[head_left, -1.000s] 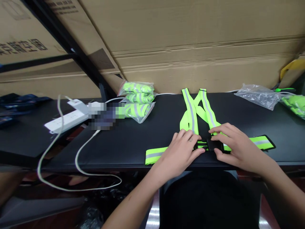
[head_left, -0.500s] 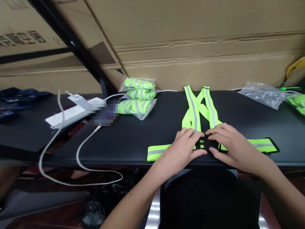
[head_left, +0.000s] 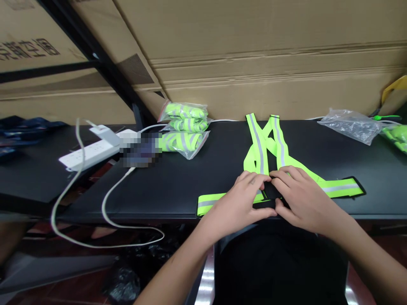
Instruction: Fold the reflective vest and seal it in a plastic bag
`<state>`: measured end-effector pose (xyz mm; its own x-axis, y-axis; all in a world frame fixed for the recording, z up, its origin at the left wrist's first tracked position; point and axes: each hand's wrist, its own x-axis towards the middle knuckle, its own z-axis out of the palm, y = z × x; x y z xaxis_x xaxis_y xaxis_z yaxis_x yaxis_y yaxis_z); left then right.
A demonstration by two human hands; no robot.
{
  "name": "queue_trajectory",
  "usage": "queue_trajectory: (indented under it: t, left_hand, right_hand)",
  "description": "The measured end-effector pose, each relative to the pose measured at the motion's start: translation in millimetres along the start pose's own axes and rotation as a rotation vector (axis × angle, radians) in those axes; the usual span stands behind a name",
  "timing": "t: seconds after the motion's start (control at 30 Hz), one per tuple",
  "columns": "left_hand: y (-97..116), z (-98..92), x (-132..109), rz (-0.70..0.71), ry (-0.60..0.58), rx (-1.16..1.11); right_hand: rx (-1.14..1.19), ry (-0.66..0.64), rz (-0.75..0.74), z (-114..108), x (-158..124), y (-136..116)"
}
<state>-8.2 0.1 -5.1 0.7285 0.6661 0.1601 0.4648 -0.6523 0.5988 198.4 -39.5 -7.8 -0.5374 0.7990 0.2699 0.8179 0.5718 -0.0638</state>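
A neon-yellow reflective harness [head_left: 260,154] with grey stripes lies on the black tabletop, its two shoulder straps crossing towards the back and its waist belt spread left and right. At the belt's middle, my left hand [head_left: 243,197] is closed on the left part of the black buckle [head_left: 264,204], thumb at the front and fingers behind. My right hand [head_left: 300,197] grips the right part in the same way. The fingertips of both hands nearly meet, and they hide most of the buckle, so whether its halves are joined cannot be seen.
Several bagged harnesses [head_left: 186,142] are stacked at the back left, beside a blurred-out object [head_left: 141,150] and a white power strip [head_left: 92,150] with a cable [head_left: 106,203]. A clear plastic bag [head_left: 349,125] lies back right. Cardboard [head_left: 270,55] stands behind the table.
My right hand has moved left, closer to my left hand, pulling the right belt end leftward. The right strap now shows stretched out towards that end, and the buckle is more covered.
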Motion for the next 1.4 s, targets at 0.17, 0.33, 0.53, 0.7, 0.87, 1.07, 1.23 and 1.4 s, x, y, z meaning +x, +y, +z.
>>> queue_trajectory:
  t: [0.17, 0.33, 0.53, 0.7, 0.87, 1.07, 1.23, 1.4]
  left_hand:
    - [4.4, 3.8, -0.7, 0.064, 0.011, 0.219]
    - [6.3, 9.0, -2.7, 0.059, 0.040, 0.385]
    - [19.7, 16.3, 0.3, 0.208, 0.129, 0.492]
    - [24.4, 25.9, 9.5, 0.245, -0.008, 0.420]
    - [22.5, 28.3, 11.3, 0.191, -0.043, 0.412]
    - [23.5, 27.5, 11.5, 0.194, -0.056, 0.436]
    - [25.0, 26.9, 12.8, 0.189, -0.078, 0.440]
    - [26.3, 30.6, 12.3, 0.196, -0.071, 0.486]
  right_hand:
    - [0.025, 0.143, 0.031, 1.1, -17.3, 8.2]
    - [-0.076, 0.419, 0.120, -13.5, -57.1, 26.9]
    - [-0.148, 0.268, 0.819, -19.9, -118.2, 80.0]
    - [0.227, 0.224, 0.785, -17.8, -115.5, 90.5]
    - [0.660, 0.287, 0.973, -36.6, -99.5, 71.8]
    - [1.385, 0.284, 1.200, -53.0, -105.1, 71.3]
    - [1.306, 0.210, 1.284, -48.9, -122.5, 86.2]
    - [0.935, 0.217, 1.306, -45.6, -111.6, 92.5]
